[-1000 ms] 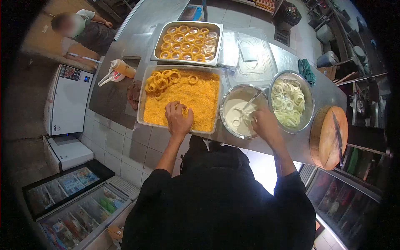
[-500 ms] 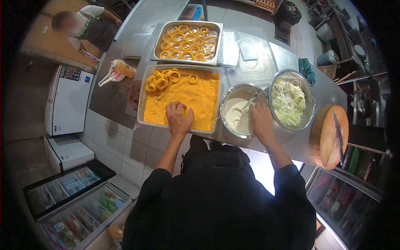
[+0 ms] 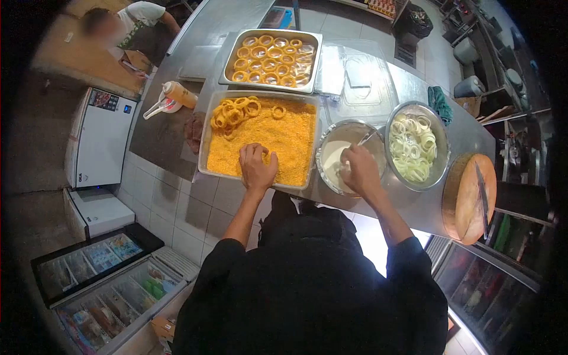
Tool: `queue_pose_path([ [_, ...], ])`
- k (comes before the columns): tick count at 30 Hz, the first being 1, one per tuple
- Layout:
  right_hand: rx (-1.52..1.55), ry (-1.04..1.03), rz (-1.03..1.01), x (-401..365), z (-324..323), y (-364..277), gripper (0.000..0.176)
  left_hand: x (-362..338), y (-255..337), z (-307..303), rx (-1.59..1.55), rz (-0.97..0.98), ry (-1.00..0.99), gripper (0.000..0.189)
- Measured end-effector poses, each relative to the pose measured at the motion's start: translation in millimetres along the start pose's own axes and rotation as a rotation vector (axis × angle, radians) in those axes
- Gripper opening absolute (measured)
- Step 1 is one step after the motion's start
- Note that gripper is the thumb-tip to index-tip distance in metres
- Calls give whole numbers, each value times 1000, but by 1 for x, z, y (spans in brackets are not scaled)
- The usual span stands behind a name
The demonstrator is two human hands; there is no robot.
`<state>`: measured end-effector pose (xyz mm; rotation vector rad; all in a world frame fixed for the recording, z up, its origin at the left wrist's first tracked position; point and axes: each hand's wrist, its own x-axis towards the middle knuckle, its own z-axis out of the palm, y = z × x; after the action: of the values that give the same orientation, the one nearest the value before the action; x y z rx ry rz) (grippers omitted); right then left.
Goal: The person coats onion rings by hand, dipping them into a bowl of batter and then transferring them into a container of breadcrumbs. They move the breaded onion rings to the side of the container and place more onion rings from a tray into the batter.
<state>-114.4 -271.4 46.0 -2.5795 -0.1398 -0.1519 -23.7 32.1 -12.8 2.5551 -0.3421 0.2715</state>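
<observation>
Orange breadcrumbs (image 3: 290, 142) fill the plastic tub (image 3: 316, 145), and at its far left corner there is a heap of coated onion rings (image 3: 228, 113). One single coated ring (image 3: 278, 107) lies apart, to the right of this heap. The left hand (image 3: 257, 171) is on the near part of the crumbs, with fingers bent downward; I cannot tell if a ring is under them. The heap is ahead of this hand, a little to its left.

To the right, the right hand (image 3: 362, 170) reaches into the batter bowl (image 3: 320, 164), its fingers bent together at the pale batter (image 3: 333, 155); what they grasp is hidden. The utensil (image 3: 368, 137) leans beyond the fingers, its long axis rising toward the far right rim. The sliced onion rings (image 3: 412, 145) are just beside, in the steel bowl (image 3: 442, 157) to the right, so the right hand is the nearer one to them.
</observation>
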Motion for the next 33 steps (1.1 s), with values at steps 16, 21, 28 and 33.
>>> queue_pose_path([
  [16,241,-71,235,-28,-7,-7,21,1,1,-1,5,40,28,22],
  [21,276,-76,255,-25,-15,-14,22,2,2,-2,-24,16,-16,25],
  [28,305,-65,321,-29,-5,-17,25,4,6,-8,-25,54,-141,46],
  [33,280,126,373,-29,-4,-37,27,15,32,-36,6,386,-141,54],
])
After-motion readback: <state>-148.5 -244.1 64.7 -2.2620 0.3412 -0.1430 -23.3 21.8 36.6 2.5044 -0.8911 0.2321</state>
